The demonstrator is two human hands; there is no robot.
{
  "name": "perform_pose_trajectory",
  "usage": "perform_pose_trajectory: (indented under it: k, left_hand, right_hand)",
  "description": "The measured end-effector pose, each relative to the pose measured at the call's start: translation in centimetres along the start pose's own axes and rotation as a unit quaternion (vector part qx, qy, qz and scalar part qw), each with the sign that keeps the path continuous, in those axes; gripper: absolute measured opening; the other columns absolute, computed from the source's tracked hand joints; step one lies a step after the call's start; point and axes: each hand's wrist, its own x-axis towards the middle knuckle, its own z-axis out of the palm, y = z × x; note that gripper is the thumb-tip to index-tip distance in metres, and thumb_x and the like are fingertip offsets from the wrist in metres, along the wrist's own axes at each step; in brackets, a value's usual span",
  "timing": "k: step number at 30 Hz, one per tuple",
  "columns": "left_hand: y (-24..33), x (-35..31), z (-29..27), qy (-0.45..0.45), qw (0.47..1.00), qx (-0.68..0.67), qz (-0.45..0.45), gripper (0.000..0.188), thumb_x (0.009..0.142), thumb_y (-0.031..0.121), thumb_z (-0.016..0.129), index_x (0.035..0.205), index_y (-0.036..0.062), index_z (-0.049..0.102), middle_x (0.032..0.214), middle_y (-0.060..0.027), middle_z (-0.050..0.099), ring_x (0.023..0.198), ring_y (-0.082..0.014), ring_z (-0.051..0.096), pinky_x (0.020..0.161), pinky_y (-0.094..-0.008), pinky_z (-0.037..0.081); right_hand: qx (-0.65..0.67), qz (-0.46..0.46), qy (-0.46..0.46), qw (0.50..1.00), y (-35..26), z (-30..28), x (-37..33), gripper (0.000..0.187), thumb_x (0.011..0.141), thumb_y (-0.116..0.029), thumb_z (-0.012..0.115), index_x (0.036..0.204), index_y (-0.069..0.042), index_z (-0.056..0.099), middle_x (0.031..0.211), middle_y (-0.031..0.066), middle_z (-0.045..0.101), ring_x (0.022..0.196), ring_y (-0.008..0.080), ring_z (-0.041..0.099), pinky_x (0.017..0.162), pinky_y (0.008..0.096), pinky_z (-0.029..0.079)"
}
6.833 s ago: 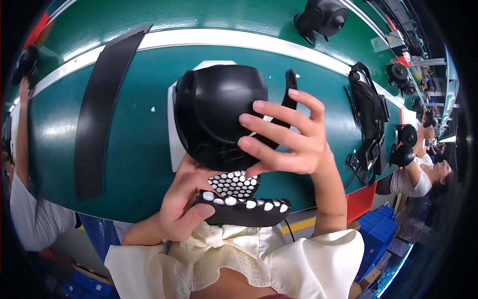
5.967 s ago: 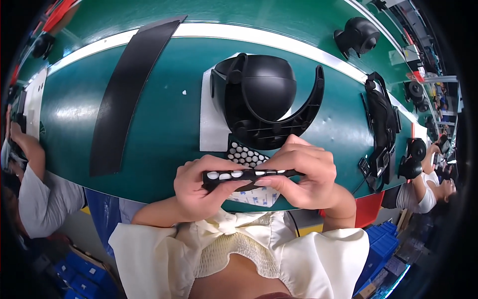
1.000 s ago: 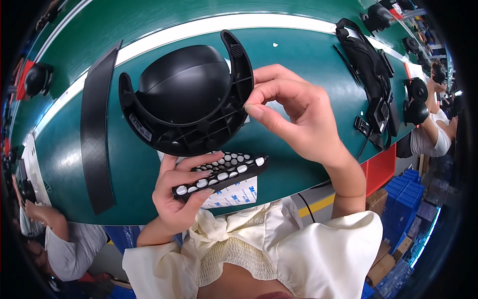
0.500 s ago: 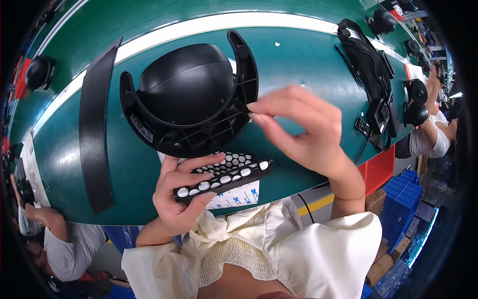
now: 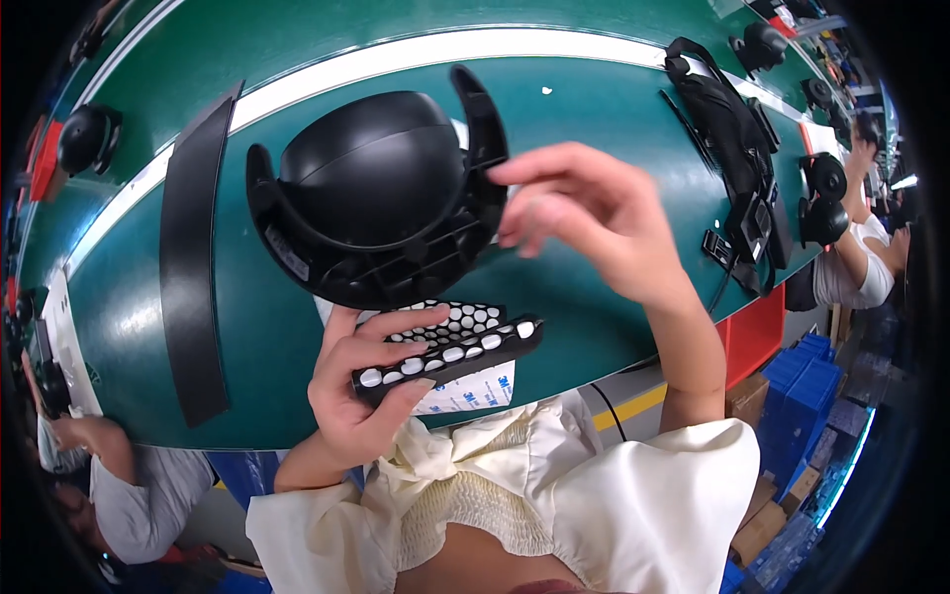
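At left, a black strip [image 5: 188, 267] lies on the worktop [image 5: 584, 337], clear of the hands. The black housing [image 5: 366, 178] sits with its ribbed side towards them, presumably for reach. The left hand [image 5: 351, 381] grips a dotted pad [image 5: 475, 354] by its left end, seemingly leaving most dots uncovered. The half-curled fingers of the right hand [image 5: 584, 213] meet the housing's right rim, too blurred to tell if gripping.

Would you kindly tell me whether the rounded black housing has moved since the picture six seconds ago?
Yes, the rounded black housing has moved left, now much closer to the long black strip lying on the green table.
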Motion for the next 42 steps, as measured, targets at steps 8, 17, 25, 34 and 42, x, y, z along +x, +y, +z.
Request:
perform_pose_trajectory:
  k: [8, 17, 25, 34, 42]
  left_hand:
    - [-0.3, -1.6, 0.7, 0.096, 0.994, 0.021, -0.045, 0.028, 0.075, 0.02, 0.056, 0.086, 0.0016, 0.038, 0.087, -0.0263, 0.058, 0.106, -0.0313, 0.04, 0.097, -0.0426, 0.021]
    - [0.8, -1.5, 1.5, 0.164, 0.984, 0.03, -0.066, 0.035, 0.075, 0.018, 0.06, 0.096, -0.0045, 0.043, 0.11, -0.0203, 0.048, 0.097, -0.0266, 0.05, 0.083, -0.0353, 0.042]
    - [1.0, -1.7, 0.5, 0.131, 0.983, 0.094, -0.092, 0.047, 0.076, 0.012, 0.058, 0.113, -0.0099, 0.039, 0.104, -0.0198, 0.049, 0.093, -0.0273, 0.048, 0.08, -0.0366, 0.041]
    - [1.6, -1.4, 0.9, 0.121, 0.981, 0.083, -0.129, 0.041, 0.078, 0.004, 0.051, 0.115, -0.0076, 0.038, 0.108, -0.0188, 0.048, 0.097, -0.0265, 0.047, 0.085, -0.0355, 0.04]
    - [1.7, -1.0, 0.9, 0.142, 0.974, -0.022, -0.174, 0.037, 0.079, 0.0, 0.049, 0.115, -0.0058, 0.041, 0.106, -0.0165, 0.051, 0.092, -0.0245, 0.051, 0.083, -0.0324, 0.041]
  right_hand:
    - [0.275, 0.008, -0.084, 0.958, 4.0, 0.8, 1.6, 0.044, 0.078, -0.002, 0.058, 0.117, -0.002, 0.036, 0.089, 0.0085, 0.054, 0.08, 0.015, 0.058, 0.071, 0.0283, 0.05]
    - [0.225, -0.089, -0.074, 0.968, 4.0, 2.1, 1.4, 0.032, 0.077, 0.0, 0.056, 0.108, 0.004, 0.045, 0.088, 0.0045, 0.055, 0.078, 0.0045, 0.051, 0.067, 0.0172, 0.044]
    - [0.252, -0.124, -0.09, 0.955, 4.9, 2.9, 1.8, 0.042, 0.08, -0.003, 0.053, 0.118, 0.002, 0.036, 0.105, 0.0072, 0.049, 0.095, 0.0088, 0.047, 0.082, 0.0224, 0.041]
    - [0.148, -0.179, -0.033, 0.972, 5.7, 3.5, 1.5, 0.04, 0.082, -0.008, 0.053, 0.117, -0.002, 0.035, 0.102, 0.0068, 0.055, 0.092, 0.01, 0.051, 0.078, 0.0245, 0.04]
    - [0.158, -0.111, -0.061, 0.979, 2.0, 3.1, 3.4, 0.018, 0.08, -0.014, 0.056, 0.089, 0.001, 0.055, 0.08, 0.0036, 0.06, 0.073, 0.0065, 0.053, 0.067, 0.0214, 0.043]
